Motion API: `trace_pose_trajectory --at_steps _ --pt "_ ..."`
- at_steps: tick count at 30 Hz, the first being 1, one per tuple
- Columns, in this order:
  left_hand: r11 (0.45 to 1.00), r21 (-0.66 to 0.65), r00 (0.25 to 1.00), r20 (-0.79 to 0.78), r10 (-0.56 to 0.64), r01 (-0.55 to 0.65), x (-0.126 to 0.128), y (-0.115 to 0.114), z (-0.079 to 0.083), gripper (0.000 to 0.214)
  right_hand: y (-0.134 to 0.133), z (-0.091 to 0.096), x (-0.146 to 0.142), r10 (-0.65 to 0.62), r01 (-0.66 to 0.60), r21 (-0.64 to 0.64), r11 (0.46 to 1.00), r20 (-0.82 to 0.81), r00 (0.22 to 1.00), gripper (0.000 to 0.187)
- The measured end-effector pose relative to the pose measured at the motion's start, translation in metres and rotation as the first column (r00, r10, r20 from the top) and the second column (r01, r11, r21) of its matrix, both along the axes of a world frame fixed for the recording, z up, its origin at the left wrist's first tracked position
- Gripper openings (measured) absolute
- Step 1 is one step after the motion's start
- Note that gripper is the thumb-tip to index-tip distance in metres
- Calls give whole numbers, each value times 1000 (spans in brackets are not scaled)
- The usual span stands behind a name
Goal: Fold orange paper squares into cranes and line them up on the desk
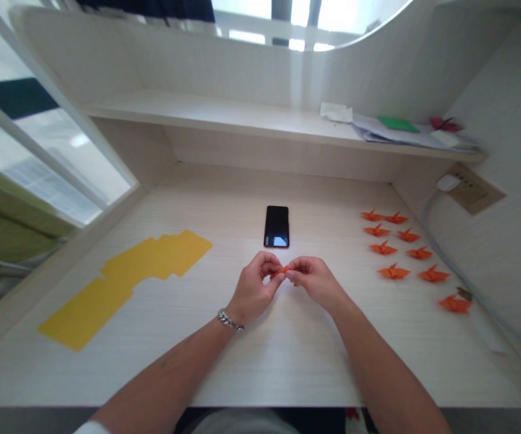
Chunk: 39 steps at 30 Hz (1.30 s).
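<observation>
Between my fingertips, over the middle of the desk, is a small piece of folded orange paper (280, 272). My left hand (256, 283), with a chain bracelet (230, 320) at its wrist, pinches the paper from the left. From the right, my right hand (313, 278) pinches its other end between thumb and index finger. Most of the paper is covered by the fingers, so its exact shape is hard to make out. A black phone (277, 226) lies flat just beyond both hands.
Several orange paper cranes (394, 272) stand in rows at the right. Yellow paper sheets (152, 262) lie fanned out at the left. A cable (450, 259) runs along the right wall from a socket (477, 188). Above the back of the desk, a shelf (242, 120) holds papers.
</observation>
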<state>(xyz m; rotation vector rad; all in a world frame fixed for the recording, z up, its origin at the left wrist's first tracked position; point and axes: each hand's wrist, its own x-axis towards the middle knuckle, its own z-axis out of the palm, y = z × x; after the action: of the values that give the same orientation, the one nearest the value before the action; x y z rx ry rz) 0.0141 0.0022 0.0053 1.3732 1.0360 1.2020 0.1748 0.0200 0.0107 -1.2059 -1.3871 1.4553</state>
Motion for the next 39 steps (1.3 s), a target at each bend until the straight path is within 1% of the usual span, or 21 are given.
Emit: trace_pose_trajectory --at_steps 4,8,12,15,18,21,24,26,29,33,36,39 --pt "999 22 999 -30 43 -42 0 -1 -1 23 1 -2 0 7 -8 38 999 42 999 18" --pt "997 53 996 -61 65 -62 1 -2 -2 24 -2 2 0 6 -30 136 990 179 984 14" --pt "995 75 993 -86 78 -72 1 -2 -1 21 -6 4 -1 -58 -28 246 969 332 941 11" --pt "996 73 995 -83 64 -58 1 -2 -1 19 -7 3 -2 -38 -42 229 973 336 941 10" --pt "999 23 999 -25 35 -34 0 1 -2 22 -6 0 -1 9 -62 185 981 274 962 11" --pt "996 -79 995 97 -29 37 -2 6 -4 26 -3 -2 0 17 -58 177 983 223 975 13" --pt "974 -183 970 227 -91 135 -5 11 -7 31 1 -2 3 69 -83 121 989 119 990 16" --pt "955 -232 953 279 -118 187 -7 14 -9 34 2 -1 6 94 -105 110 988 104 990 15" --pt "935 -276 944 298 -139 225 -9 16 -12 34 2 2 9 96 -123 153 981 170 981 11" --pt "922 -287 939 297 -172 260 -9 16 -13 32 -1 7 11 68 -131 229 965 265 962 11" --pt "926 -284 946 275 -170 249 -8 15 -11 32 -4 11 10 34 -130 282 951 321 946 13" --pt "935 -283 960 237 -150 216 -8 14 -8 32 -7 15 10 6 -155 352 923 392 920 12"
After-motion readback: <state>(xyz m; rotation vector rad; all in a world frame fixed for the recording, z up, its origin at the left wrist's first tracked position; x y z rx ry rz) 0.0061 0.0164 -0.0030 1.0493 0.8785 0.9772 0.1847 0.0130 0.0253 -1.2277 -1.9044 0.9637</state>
